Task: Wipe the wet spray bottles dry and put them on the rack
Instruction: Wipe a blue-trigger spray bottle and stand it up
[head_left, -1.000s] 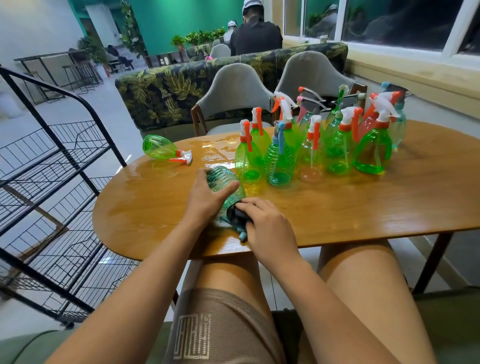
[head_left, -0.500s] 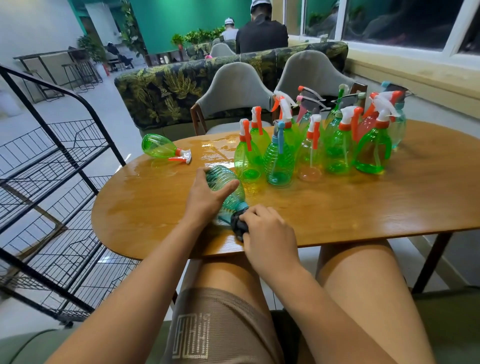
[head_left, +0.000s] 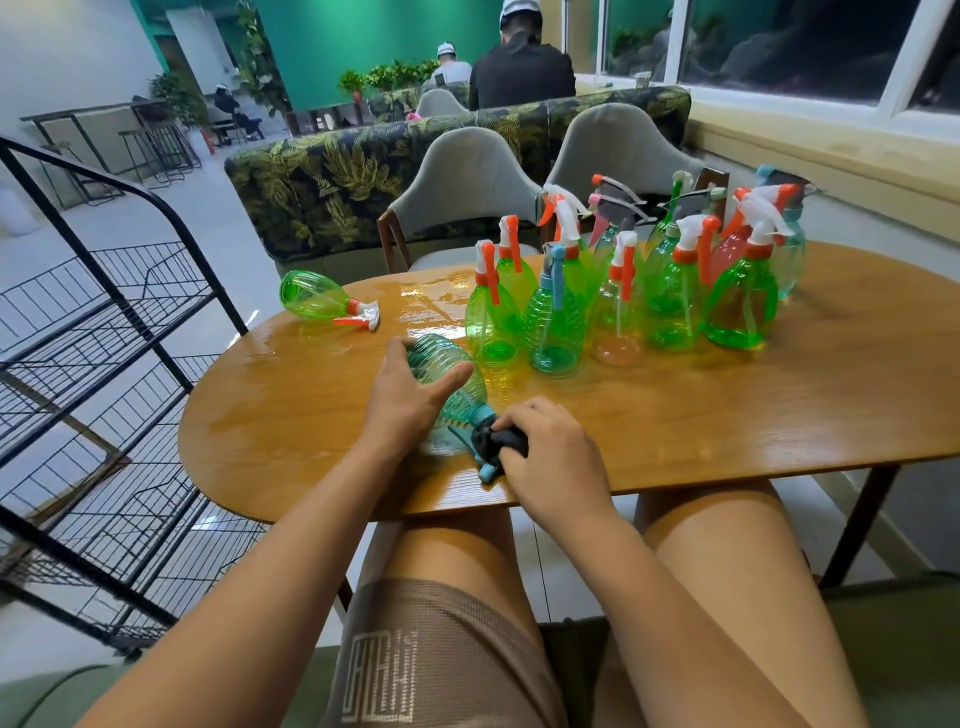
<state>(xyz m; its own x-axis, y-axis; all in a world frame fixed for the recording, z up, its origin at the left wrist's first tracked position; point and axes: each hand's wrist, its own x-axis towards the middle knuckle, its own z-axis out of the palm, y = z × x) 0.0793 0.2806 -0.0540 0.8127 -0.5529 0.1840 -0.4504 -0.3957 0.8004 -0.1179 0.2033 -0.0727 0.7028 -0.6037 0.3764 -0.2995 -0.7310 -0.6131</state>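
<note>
One wooden oval table (head_left: 727, 415) fills most of my view, its left and far surface glossy with wet patches. Left of it stands a black wire rack (head_left: 104, 364) with tiered mesh shelves, close to the table edge but not touching as far as I can tell. Behind the table sit two grey chairs (head_left: 462, 182) and a leaf-print sofa back (head_left: 332, 176). On the far right half of the table, a tight cluster of upright spray bottles (head_left: 670, 291) stands, mostly green with orange-and-white triggers, one ribbed with a blue trigger; some overlap so I cannot count them. One green bottle lying on its side (head_left: 314, 299) rests apart at the far left edge, nozzle pointing right. Near the front edge, a ribbed teal bottle (head_left: 457, 395) lies on its side on the table, base away from me, blue neck toward me. My left hand (head_left: 410, 400) wraps the bottle's body, thumb over the top, fingers curled around the far side. My right hand (head_left: 550, 452) is closed in a pinch on a dark cloth (head_left: 498, 441) bunched against the bottle's trigger head (head_left: 485, 467), which touches the tabletop.
</note>
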